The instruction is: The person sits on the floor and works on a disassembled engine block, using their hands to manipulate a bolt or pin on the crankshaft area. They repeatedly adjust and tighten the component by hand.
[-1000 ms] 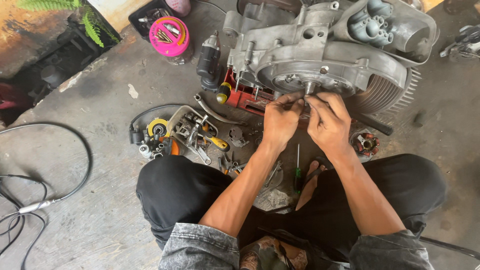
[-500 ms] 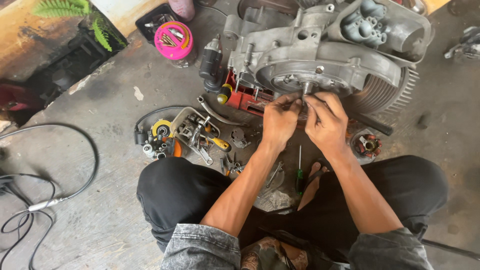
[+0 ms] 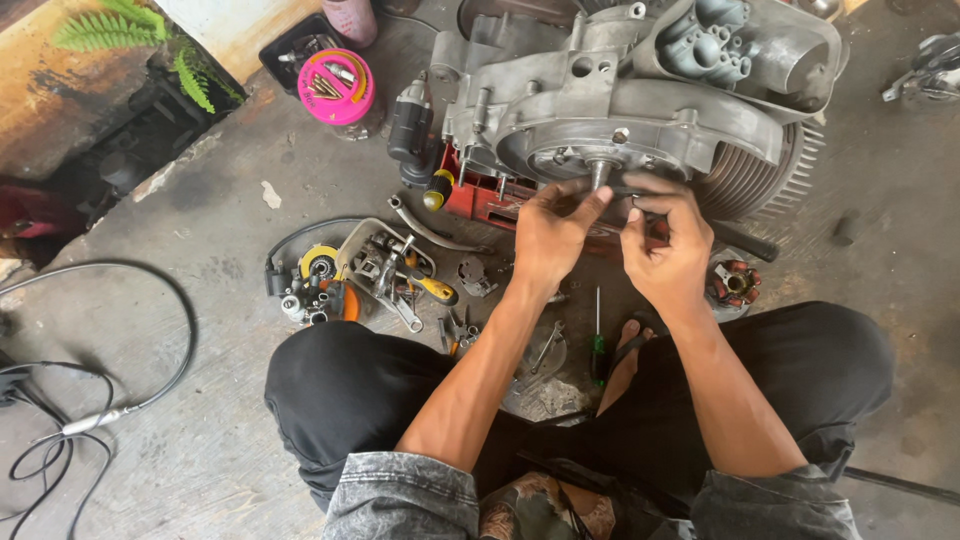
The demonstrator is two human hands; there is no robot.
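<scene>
A grey scooter engine [image 3: 640, 90] lies on the concrete floor in front of me, with a short shaft [image 3: 598, 172] sticking out of its round side cover. My left hand [image 3: 548, 238] reaches up with fingers stretched out, the fingertips touching the shaft's end. My right hand [image 3: 668, 242] sits just right of the shaft, fingers curled around a thin dark tool [image 3: 628, 192] that points toward the shaft. A black bar [image 3: 748, 242] sticks out from behind that hand to the right. My knees in black trousers frame the spot.
Left of my hands lie a tray of sockets and wrenches [image 3: 385, 265], a yellow-handled screwdriver [image 3: 435, 290] and a coil part [image 3: 318, 268]. A green screwdriver [image 3: 598, 345] lies between my legs. A pink tub [image 3: 338, 88] stands at the back, a black cable [image 3: 150, 330] at left.
My hands have drawn slightly apart at the shaft. The left fingers have stretched out onto its end, and the right hand has shifted a little to the right.
</scene>
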